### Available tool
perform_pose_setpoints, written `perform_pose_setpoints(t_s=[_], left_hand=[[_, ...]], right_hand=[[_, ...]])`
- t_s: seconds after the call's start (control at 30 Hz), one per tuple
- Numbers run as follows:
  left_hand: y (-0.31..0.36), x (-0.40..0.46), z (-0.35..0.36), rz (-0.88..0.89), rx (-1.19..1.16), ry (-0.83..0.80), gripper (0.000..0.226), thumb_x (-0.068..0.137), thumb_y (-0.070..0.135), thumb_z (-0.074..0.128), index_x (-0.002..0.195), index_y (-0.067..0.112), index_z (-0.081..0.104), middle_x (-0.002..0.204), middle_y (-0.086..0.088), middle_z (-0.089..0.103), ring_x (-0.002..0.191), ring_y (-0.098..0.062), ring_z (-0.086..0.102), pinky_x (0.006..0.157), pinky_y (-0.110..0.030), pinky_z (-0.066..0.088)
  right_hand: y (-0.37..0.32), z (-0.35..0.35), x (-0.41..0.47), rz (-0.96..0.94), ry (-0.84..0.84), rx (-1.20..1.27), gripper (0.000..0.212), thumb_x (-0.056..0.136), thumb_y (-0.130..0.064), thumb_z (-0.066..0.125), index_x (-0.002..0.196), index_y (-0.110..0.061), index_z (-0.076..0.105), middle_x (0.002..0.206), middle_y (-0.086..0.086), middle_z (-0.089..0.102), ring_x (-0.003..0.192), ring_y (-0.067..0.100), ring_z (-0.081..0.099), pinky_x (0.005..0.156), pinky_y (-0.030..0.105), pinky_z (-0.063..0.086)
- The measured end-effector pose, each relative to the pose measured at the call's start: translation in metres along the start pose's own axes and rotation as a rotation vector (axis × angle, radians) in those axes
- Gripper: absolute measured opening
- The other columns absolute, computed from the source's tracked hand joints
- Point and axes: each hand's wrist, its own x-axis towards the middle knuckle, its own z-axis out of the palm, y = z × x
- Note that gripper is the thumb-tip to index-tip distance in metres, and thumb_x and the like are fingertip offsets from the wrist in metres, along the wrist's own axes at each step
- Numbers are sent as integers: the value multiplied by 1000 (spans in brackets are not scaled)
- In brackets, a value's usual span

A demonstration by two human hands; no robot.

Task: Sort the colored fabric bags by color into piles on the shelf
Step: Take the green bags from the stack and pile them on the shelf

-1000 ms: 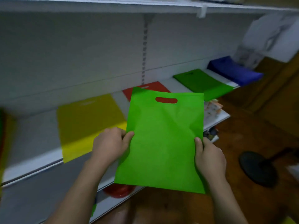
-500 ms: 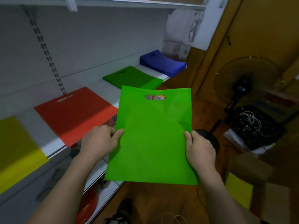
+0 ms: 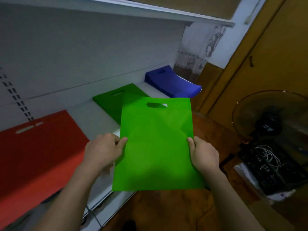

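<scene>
Bright green bag [image 3: 156, 144]: held flat in the air just in front of the shelf [image 3: 93, 114], handle slot at the far end. Pinched at its left edge by the left hand [image 3: 103, 150], at its right edge by the right hand [image 3: 204, 155], thumbs on top. On the shelf, well apart: red pile [image 3: 38, 147], dark green pile [image 3: 111, 102], blue pile [image 3: 171, 84]. Beside the shelf, a fan [image 3: 270, 120].

Two hands, the left hand [image 3: 101, 150] and the right hand [image 3: 204, 155], grip one green bag [image 3: 156, 144], with three piles beyond it: one red pile [image 3: 38, 150], one green pile [image 3: 110, 102], one blue pile [image 3: 171, 84].
</scene>
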Motion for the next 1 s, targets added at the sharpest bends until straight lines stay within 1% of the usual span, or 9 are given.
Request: perform_pose_setpoints(t_s=[0.13, 0.23, 0.33, 0.53, 0.63, 0.7, 0.77, 0.9, 1.0], left_hand=[[3, 55, 4, -80, 6, 0, 58, 95, 55, 44, 52, 16, 43, 59, -6, 45, 78, -32, 64, 60, -32, 40], [4, 83, 7, -122, 79, 17, 57, 94, 56, 44, 55, 16, 46, 57, -2, 45, 68, -28, 59, 59, -28, 40], [2, 95, 12, -178, 183, 40, 52, 94, 58, 40, 72, 16, 59, 78, -8, 62, 77, -29, 64, 62, -28, 43], [-10, 119, 24, -358, 239, -1, 46, 97, 56, 35, 88, 18, 59, 98, -9, 64, 90, -29, 64, 68, -31, 44], [-8, 134, 27, -496, 215, -20, 43, 98, 54, 33, 90, 20, 58, 99, -7, 63, 93, -27, 62, 69, -30, 42], [-6, 144, 30, -559, 206, -11, 42, 99, 53, 33, 84, 20, 54, 97, -7, 64, 90, -27, 63, 69, -30, 42], [-4, 154, 34, -621, 188, -5, 43, 98, 53, 34, 80, 18, 53, 95, -8, 64, 89, -28, 63, 70, -30, 43], [9, 166, 42, -737, 205, -39, 43, 99, 51, 35, 91, 17, 60, 105, -9, 64, 98, -28, 63, 73, -30, 41], [22, 172, 48, -827, 263, -103, 45, 99, 52, 34, 104, 17, 63, 113, -8, 64, 104, -26, 62, 75, -29, 41]], right_hand=[[-8, 14, 79, -106, -23, -18, 36, 102, -43, 29, 80, -19, 45, 79, 2, 58, 78, 29, 60, 65, 36, 41], [-14, 20, 124, -205, 35, -75, 35, 103, -41, 30, 84, -18, 50, 88, 6, 65, 85, 31, 62, 66, 36, 37], [-21, 29, 159, -288, 49, -97, 38, 103, -40, 31, 87, -15, 55, 88, 8, 67, 84, 32, 63, 62, 35, 34], [-49, 63, 231, -504, 25, -99, 36, 103, -35, 35, 82, -15, 57, 74, 5, 64, 67, 27, 62, 57, 33, 39], [-64, 79, 265, -695, -18, -115, 16, 89, -4, 58, 74, -10, 60, 59, 6, 56, 46, 25, 52, 41, 24, 27], [-73, 90, 287, -776, -8, 1, 23, 71, 6, 64, 58, -9, 52, 46, 5, 43, 33, 21, 37, 38, 18, 16], [-81, 97, 310, -799, -42, 66, 32, 82, -2, 55, 54, -13, 45, 47, 3, 39, 35, 20, 36, 36, 23, 25], [-92, 127, 347, -703, -302, -9, 40, 103, -36, 27, 79, -19, 53, 70, -2, 52, 59, 15, 47, 54, 29, 30], [-93, 136, 355, -686, -334, 56, 32, 101, -42, 33, 83, -19, 47, 77, -1, 52, 66, 17, 48, 59, 29, 32]])
